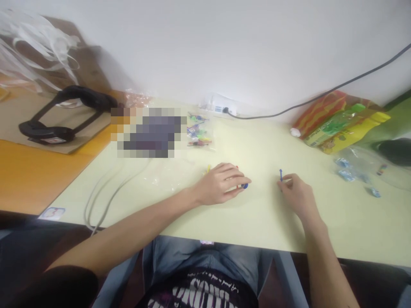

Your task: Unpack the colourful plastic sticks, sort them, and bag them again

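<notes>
In front of the bag of parts (210, 125), the left hand (221, 184) pinches a blue piece (245, 186); rightward, the right hand (299, 196) pinches a blue arrow (281, 174). Those two are unjoined; other parts lie bagged, seemingly unused.

1 blue piece (245, 186) partly hidden by the left hand (221, 185), 1 dark object (154, 132) blurred into blocks
</notes>
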`<action>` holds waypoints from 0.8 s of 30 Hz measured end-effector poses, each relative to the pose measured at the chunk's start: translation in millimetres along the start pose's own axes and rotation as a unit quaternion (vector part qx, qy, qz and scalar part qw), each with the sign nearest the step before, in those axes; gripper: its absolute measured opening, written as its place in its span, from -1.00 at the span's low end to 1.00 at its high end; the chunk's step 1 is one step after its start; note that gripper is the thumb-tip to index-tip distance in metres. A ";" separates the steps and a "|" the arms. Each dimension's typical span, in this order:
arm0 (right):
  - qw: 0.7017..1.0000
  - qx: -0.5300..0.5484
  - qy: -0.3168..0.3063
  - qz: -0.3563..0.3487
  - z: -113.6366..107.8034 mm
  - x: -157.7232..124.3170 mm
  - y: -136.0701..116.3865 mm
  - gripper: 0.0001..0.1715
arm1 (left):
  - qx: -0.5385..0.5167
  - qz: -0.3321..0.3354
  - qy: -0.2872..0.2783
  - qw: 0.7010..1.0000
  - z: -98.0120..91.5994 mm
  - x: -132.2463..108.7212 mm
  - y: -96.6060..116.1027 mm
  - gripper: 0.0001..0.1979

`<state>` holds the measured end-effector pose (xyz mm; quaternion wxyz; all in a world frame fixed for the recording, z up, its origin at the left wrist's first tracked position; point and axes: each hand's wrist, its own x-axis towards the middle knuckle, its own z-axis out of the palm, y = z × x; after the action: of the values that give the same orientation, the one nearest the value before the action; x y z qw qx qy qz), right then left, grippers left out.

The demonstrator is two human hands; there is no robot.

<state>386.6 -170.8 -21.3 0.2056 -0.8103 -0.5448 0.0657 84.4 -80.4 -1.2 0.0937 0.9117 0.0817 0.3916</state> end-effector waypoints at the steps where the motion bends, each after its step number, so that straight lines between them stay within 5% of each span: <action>1: 1.000 0.004 0.001 0.003 -0.8 0.0 -0.3 -0.72 | 0.001 0.000 -0.002 1.000 -0.1 0.0 -0.1 -0.78; 18: 0.999 0.017 0.027 0.027 -2.8 9.8 2.7 -0.70 | -0.002 -0.005 0.001 1.000 -0.7 -0.6 -1.6 -0.81; 24: 0.986 0.160 0.040 0.020 -13.2 12.0 -19.5 -0.74 | -0.012 -0.019 0.008 1.000 -1.7 -2.1 -4.9 -0.78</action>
<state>379.0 -157.0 0.1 0.3525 -0.7796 -0.5026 0.1238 81.4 -75.9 -2.6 0.1110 0.9059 0.0947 0.3977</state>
